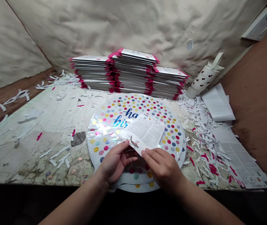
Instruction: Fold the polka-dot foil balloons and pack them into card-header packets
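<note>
A white printed card [147, 132] with small text lies tilted over round polka-dot sheets [100, 115] that carry blue lettering, partly covered by the card. My left hand [117, 161] is curled at the card's lower left corner, thumb on the card and fingers beneath it. Pressed on the card's lower edge are the fingers of my right hand [161, 164]. Between the two hands, a small cut-out opening shows near that edge. The round sheets rest at the table's front edge.
Stacks of pink-edged packets [133, 73] stand at the back. A white tumbler with hearts [204, 79] is at the back right. Paper strips [199, 137] cover the right side, beside printed sheets [243, 162]. More scraps [60, 156] lie at left.
</note>
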A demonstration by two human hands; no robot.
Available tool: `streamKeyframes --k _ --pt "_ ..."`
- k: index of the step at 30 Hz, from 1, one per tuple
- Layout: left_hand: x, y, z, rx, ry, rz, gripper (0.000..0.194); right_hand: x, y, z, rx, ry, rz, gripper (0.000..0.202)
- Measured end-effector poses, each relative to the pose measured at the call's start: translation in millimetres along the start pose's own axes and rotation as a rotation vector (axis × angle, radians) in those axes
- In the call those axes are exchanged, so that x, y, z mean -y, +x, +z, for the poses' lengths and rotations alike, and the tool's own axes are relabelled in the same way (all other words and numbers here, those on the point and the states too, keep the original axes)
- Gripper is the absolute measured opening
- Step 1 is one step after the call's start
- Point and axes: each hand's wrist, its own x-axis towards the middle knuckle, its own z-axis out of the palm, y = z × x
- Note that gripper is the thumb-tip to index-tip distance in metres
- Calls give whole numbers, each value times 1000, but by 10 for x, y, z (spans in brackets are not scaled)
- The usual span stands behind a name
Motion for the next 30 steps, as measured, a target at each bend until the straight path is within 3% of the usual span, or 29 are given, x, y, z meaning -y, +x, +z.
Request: streamKeyframes --k 3,5,9,11,14,18,21,24,27,30 --pt "-16 -34 -17 -24 361 178 24 -42 54 -38 116 384 314 35" --pt "-16 -60 -3 -13 528 248 29 -30 129 7 64 527 455 44" --pt "29 -67 35 48 527 229 31 35 286 143 -35 564 387 15" --pt "41 -52 37 46 483 199 32 -1 292 111 -39 608 423 14" --pt "-10 -41 35 9 488 224 30 -218 149 -138 98 627 550 12" --pt "-146 -56 76 47 510 254 34 -584 -159 -587 229 324 664 13" --pt "-181 -62 166 125 568 204 28 -653 -255 -769 302 68 655 16" --pt "-138 -68 311 184 613 188 28 -530 -182 -779 230 -207 617 14" --pt "-57 -79 466 240 597 176 29 -338 -47 -633 136 -11 378 41" --pt "28 -66 558 303 559 171 29 -204 15 -443 -3 205 208 24"
